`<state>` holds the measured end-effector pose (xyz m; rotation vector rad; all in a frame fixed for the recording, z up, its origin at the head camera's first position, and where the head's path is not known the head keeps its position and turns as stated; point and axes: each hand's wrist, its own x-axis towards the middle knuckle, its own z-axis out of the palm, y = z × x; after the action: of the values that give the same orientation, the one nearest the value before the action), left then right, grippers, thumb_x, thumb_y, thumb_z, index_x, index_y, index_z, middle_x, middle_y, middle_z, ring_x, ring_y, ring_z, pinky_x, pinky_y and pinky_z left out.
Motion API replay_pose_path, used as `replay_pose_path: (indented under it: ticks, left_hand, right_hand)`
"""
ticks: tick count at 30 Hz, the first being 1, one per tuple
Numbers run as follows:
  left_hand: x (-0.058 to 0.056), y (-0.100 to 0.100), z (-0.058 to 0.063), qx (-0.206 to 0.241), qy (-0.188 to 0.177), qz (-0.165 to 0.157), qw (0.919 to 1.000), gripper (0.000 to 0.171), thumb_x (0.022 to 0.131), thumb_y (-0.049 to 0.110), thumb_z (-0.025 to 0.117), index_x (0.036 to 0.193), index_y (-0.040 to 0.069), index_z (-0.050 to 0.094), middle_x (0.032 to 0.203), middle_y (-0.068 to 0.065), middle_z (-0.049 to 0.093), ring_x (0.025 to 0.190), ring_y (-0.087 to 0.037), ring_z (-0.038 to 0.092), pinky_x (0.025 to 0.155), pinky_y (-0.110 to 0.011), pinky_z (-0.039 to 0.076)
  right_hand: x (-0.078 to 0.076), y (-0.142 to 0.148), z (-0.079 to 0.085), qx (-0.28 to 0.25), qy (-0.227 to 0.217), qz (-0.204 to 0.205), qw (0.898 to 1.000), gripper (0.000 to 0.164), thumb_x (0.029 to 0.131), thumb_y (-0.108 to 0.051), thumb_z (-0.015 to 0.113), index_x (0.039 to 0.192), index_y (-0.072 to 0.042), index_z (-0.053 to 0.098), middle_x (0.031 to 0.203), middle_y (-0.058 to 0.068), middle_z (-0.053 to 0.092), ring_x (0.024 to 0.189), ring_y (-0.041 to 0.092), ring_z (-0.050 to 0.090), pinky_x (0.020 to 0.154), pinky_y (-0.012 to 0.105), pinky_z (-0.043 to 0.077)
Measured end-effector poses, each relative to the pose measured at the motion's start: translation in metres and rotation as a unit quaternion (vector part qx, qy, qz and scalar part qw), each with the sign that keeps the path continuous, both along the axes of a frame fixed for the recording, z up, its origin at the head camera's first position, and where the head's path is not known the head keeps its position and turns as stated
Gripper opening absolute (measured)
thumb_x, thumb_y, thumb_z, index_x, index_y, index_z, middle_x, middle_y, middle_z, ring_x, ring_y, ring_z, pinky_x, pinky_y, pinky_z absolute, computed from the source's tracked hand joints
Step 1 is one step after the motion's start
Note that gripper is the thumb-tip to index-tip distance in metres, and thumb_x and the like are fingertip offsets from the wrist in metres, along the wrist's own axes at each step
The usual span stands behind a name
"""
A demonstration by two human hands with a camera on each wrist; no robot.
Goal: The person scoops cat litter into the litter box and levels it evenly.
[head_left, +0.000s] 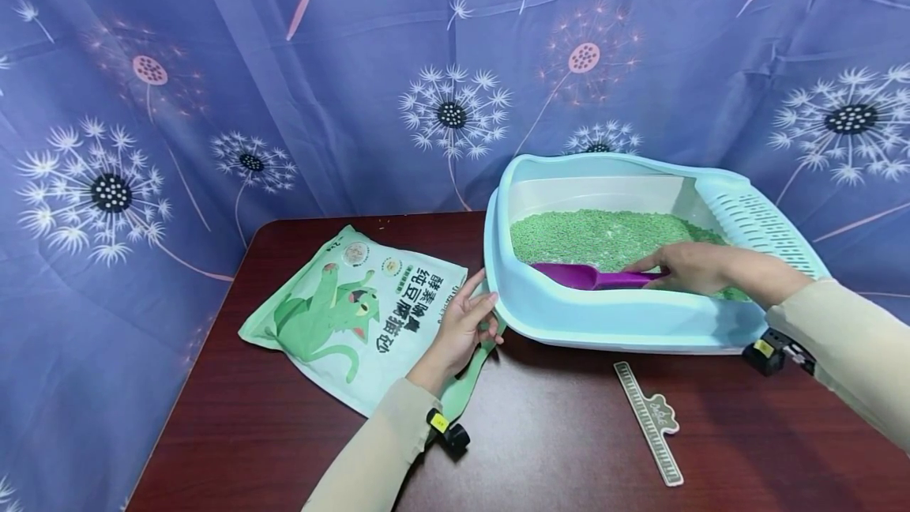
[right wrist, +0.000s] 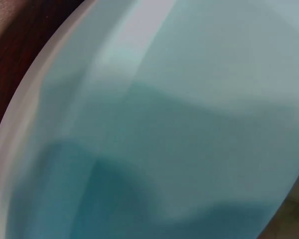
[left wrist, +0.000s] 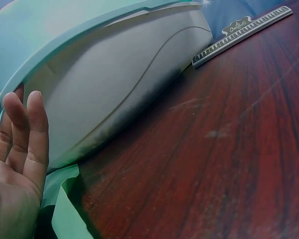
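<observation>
A light blue litter box [head_left: 611, 314] with a white base holds green pellet litter [head_left: 604, 231]. My right hand [head_left: 693, 265] reaches over the front rim and grips the handle of a purple litter scoop [head_left: 569, 275], whose blade lies at the front left of the litter. On the box's left corner, my left hand [head_left: 460, 330] holds the rim; the left wrist view shows fingers [left wrist: 38, 129] at the rim's underside. The right wrist view is filled by the blue box wall [right wrist: 189, 149], blurred, with hand and scoop out of sight.
A green and white cat litter bag [head_left: 384, 314] lies flat left of the box, partly under my left forearm. In front of the box lies a ruler-like clip [head_left: 650, 421] on the dark red table [head_left: 554, 433]. Behind hangs a blue dandelion-print curtain [head_left: 341, 101].
</observation>
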<state>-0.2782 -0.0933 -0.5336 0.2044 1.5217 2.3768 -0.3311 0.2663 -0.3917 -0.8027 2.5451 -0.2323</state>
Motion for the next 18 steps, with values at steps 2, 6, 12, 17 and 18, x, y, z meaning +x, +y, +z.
replay_pose_path:
  ticks: [2,6,12,17,18]
  left_hand:
    - [-0.0001,0.0001,0.0000,0.002,-0.002,-0.001,1.0000,0.062,0.095,0.027,0.061,0.149,0.031,0.031,0.087,0.004,0.062,0.051,-0.005,0.055,0.056,-0.030,0.056]
    - [-0.0003,0.0002,-0.0003,0.003,-0.004,-0.002,1.0000,0.062,0.095,0.027,0.061,0.149,0.031,0.031,0.086,0.004,0.062,0.051,-0.006,0.055,0.056,-0.030,0.056]
    - [-0.0002,0.0001,-0.0002,0.000,0.001,0.001,1.0000,0.061,0.095,0.027,0.061,0.149,0.031,0.032,0.084,0.004,0.062,0.051,-0.006,0.055,0.055,-0.030,0.056]
    - [-0.0007,0.0003,-0.0016,0.002,0.001,0.000,1.0000,0.059,0.095,0.027,0.060,0.147,0.032,0.034,0.088,0.003,0.062,0.051,-0.006,0.055,0.054,-0.030,0.055]
    - [-0.0009,0.0003,-0.0019,0.003,0.000,0.000,1.0000,0.058,0.095,0.027,0.060,0.147,0.033,0.034,0.088,0.003,0.063,0.051,-0.006,0.055,0.054,-0.030,0.055]
  right_hand:
    - [-0.0005,0.0006,-0.0003,-0.002,-0.017,-0.003,1.000,0.049,0.091,-0.031,0.063,0.137,-0.017,0.055,0.080,0.003,0.065,0.058,0.010,0.048,0.059,0.028,0.044]
    - [-0.0002,0.0019,-0.0010,-0.013,-0.038,-0.012,0.999,0.048,0.090,-0.025,0.064,0.137,-0.017,0.055,0.085,0.000,0.066,0.057,0.009,0.045,0.059,0.026,0.042]
    - [0.0008,0.0021,-0.0009,-0.023,-0.059,-0.021,0.998,0.044,0.090,-0.012,0.061,0.133,-0.019,0.059,0.102,0.005,0.065,0.065,0.013,0.047,0.060,0.027,0.043]
    - [0.0013,0.0027,0.0017,-0.010,-0.055,-0.009,0.998,0.043,0.090,-0.006,0.058,0.131,-0.019,0.061,0.089,0.000,0.060,0.064,0.011,0.042,0.059,0.026,0.040]
    - [0.0013,0.0031,0.0023,-0.008,-0.055,-0.007,0.998,0.043,0.090,-0.005,0.057,0.130,-0.019,0.062,0.090,0.000,0.061,0.064,0.011,0.042,0.059,0.025,0.041]
